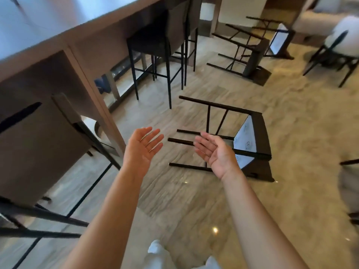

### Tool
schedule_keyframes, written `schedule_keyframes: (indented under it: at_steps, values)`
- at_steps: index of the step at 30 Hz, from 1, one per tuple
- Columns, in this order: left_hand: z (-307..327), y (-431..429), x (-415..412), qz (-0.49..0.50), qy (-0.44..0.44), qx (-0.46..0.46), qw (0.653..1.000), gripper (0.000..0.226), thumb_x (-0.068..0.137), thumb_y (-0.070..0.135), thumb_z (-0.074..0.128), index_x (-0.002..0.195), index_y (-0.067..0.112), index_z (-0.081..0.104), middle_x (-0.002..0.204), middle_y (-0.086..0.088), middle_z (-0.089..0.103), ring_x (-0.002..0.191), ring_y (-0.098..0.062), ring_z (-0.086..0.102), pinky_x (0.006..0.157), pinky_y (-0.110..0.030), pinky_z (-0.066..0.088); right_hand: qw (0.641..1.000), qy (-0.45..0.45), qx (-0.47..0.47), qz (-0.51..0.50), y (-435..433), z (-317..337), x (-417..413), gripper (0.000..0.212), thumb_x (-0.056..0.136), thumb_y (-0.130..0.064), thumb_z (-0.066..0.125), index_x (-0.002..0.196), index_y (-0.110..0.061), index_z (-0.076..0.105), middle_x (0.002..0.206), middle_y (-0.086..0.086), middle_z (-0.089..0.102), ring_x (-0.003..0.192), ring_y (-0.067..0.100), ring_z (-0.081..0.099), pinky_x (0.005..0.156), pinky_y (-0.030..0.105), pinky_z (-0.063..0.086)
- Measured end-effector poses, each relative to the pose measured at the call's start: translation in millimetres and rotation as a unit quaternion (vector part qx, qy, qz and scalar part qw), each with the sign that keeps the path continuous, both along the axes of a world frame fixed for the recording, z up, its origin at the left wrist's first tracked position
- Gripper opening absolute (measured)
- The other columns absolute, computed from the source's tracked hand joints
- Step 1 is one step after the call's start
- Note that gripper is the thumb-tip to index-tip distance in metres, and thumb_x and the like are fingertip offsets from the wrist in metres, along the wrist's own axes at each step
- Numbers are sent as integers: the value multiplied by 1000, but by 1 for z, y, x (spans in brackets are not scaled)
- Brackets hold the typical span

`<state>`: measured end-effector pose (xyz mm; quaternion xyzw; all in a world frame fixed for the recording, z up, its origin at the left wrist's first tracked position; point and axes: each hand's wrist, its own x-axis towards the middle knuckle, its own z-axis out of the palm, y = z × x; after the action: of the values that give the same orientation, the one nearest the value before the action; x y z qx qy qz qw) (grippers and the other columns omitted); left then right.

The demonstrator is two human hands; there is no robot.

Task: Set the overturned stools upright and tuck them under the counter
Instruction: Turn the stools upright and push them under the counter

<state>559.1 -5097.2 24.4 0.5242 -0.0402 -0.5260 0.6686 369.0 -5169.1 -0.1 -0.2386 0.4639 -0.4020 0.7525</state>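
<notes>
Since neither hand has a hold yet, the step in hand looks like the reach for the nearest fallen stool, a dark brown box-seated bar stool with thin black metal legs (260,133). It lies on its side on the glossy beige stone-look floor (184,200), at about one o'clock from the hands. Its legs point toward nine o'clock, and the pale printed underside of the seat shows.

The left hand (142,150) and right hand (215,152) hover palm-up near the leg ends, fingers straight and slightly apart, gripping nothing. The right one overlaps the legs in view, but whether it touches them cannot be told.

A good lift would probably take the seat frame in one hand and an upper leg in the other, then pivot on the lower feet to spare the floor. A second overturned stool of the same make (252,57) lies farther off at one o'clock. The gap under the long brown wooden counter (87,35) at eleven o'clock, beside the upright dark stools (151,41), seems the place to slide it.
</notes>
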Motion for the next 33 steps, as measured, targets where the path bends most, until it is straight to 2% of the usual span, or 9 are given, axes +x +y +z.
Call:
schedule_keyframes:
  at_steps: [5, 11, 17, 23, 28, 33]
  values:
    - [-5, -28, -109, -72, 1, -3, 997, 31, 97, 23, 45, 120, 7, 58, 118, -13, 67, 108, -29, 66, 98, -42, 49, 997, 18, 3, -70, -4, -2, -116, 22, 97, -19, 53, 106, -6, 68, 103, 15, 73, 97, 27, 70, 85, 37, 56]
    - [-16, -57, -226, -140, -1, -3, 990, 31, 99, 26, 42, 116, 9, 60, 116, -10, 69, 104, -25, 68, 87, -37, 53, 992, 56, -1, -113, -5, -5, -237, 25, 98, -22, 49, 108, -8, 67, 101, 12, 74, 91, 22, 71, 78, 32, 58]
    - [-20, -88, -309, -219, 5, -12, 976, 38, 101, 37, 38, 118, 11, 61, 116, -10, 69, 107, -26, 66, 96, -40, 49, 982, 57, 12, -180, -9, -14, -320, 21, 96, -19, 53, 106, -8, 68, 101, 13, 74, 94, 24, 72, 80, 33, 58]
    - [-27, -144, -374, -298, -5, -19, 954, 40, 101, 37, 39, 120, 10, 62, 116, -10, 69, 107, -25, 67, 94, -38, 50, 968, 45, 21, -248, -37, -26, -387, 26, 97, -20, 50, 112, -7, 66, 104, 12, 74, 94, 22, 72, 72, 29, 58]
    - [-39, -209, -422, -345, 1, -20, 938, 40, 101, 34, 38, 123, 10, 60, 117, -10, 69, 107, -25, 67, 96, -39, 50, 956, 56, 27, -286, -82, -36, -432, 24, 98, -19, 49, 108, -8, 67, 107, 13, 73, 100, 24, 70, 83, 33, 56]
    - [-42, -283, -475, -394, 1, -5, 919, 34, 100, 31, 41, 118, 11, 62, 117, -10, 69, 108, -26, 66, 97, -39, 49, 942, 70, 34, -327, -138, -34, -475, 26, 100, -19, 44, 106, -9, 67, 113, 14, 70, 105, 25, 66, 93, 37, 53]
